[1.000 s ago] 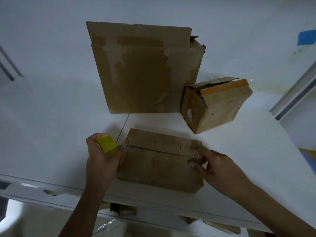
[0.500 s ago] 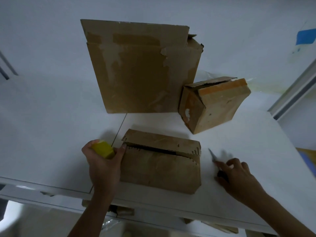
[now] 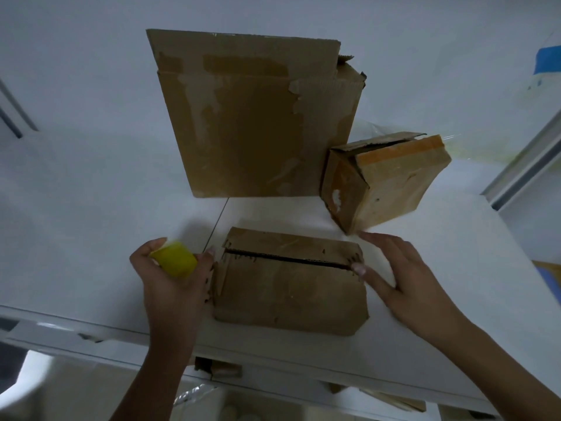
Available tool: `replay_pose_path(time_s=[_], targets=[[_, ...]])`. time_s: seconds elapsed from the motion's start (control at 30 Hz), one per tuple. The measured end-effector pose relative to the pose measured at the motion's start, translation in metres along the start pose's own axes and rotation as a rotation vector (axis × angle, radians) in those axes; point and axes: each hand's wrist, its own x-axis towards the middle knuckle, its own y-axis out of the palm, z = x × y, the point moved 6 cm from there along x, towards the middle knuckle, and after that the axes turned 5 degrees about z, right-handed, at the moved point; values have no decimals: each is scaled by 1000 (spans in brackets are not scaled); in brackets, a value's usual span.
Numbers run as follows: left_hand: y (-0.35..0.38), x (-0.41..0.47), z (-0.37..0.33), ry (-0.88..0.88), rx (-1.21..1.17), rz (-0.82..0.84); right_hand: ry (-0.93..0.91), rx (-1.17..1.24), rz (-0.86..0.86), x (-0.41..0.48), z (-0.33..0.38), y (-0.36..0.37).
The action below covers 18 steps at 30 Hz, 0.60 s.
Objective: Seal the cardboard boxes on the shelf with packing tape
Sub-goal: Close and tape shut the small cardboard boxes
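Lying flat at lower centre of the shelf (image 3: pixel 91 214), the small box (image 3: pixel 288 296) looks light, worn and limp, its seam gaping. The left hand (image 3: pixel 170 287) grips the yellow tape roll (image 3: pixel 175 263); the right hand (image 3: pixel 406 281), fingers straight, touches the seam's right end. Brace both ends when taping.

Single head view, steeply downward, close over the shelf (image 3: pixel 425 299).

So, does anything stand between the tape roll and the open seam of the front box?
Nothing visible does. The left hand grips the yellow tape roll at the left end of the front box; the seam lies bare, and the right hand touches only its right end. The small box stands behind, off the seam.
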Motion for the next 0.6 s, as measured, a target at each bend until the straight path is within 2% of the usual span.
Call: replay_pose_path(time_s=[0.1, 0.2, 0.27, 0.43, 0.6], targets=[[-1, -2, -7, 12, -3, 1, -161, -31, 79, 2, 13, 16], [-6, -4, -9, 38, -8, -18, -175, -146, 242, -4, 5, 43], [-11, -5, -13, 52, -22, -34, -196, -196, 229, -8, 2, 51], [-19, -6, -32, 96, 76, -7, -215, -124, 192, -9, -1, 52], [-25, -15, -66, 257, 136, -33, -214, -173, 211, -10, -1, 55]])
